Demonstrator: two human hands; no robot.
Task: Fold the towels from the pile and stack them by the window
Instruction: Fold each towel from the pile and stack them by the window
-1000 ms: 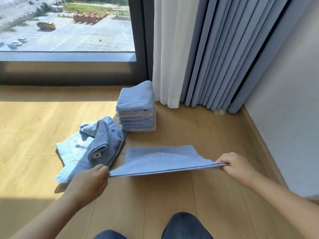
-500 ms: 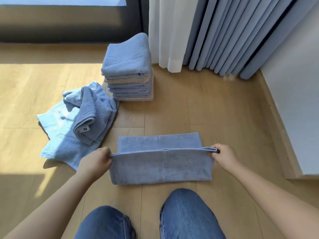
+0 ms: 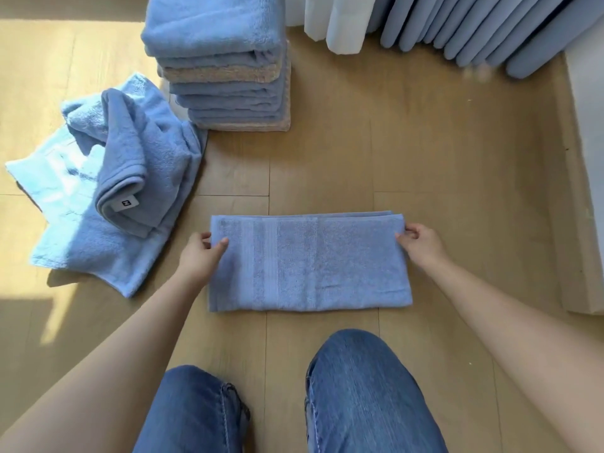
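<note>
The folded towel (image 3: 310,263) in front of you is terry cloth, matt and looped, with a band of flatter woven stripes across it. The stack (image 3: 222,60) towards the far edge of the floor (image 3: 425,158) is the same nubby terry, its folds thick and soft. The loose pile (image 3: 130,178) on your left is rumpled terry too, and one piece carries a smooth white label (image 3: 125,204). The floor looks like wood plank, fine-grained with a low satin sheen. The grey-blue curtains (image 3: 457,27) are smooth matt cloth. Your jeans (image 3: 359,387) are denim with visible stitching.
</note>
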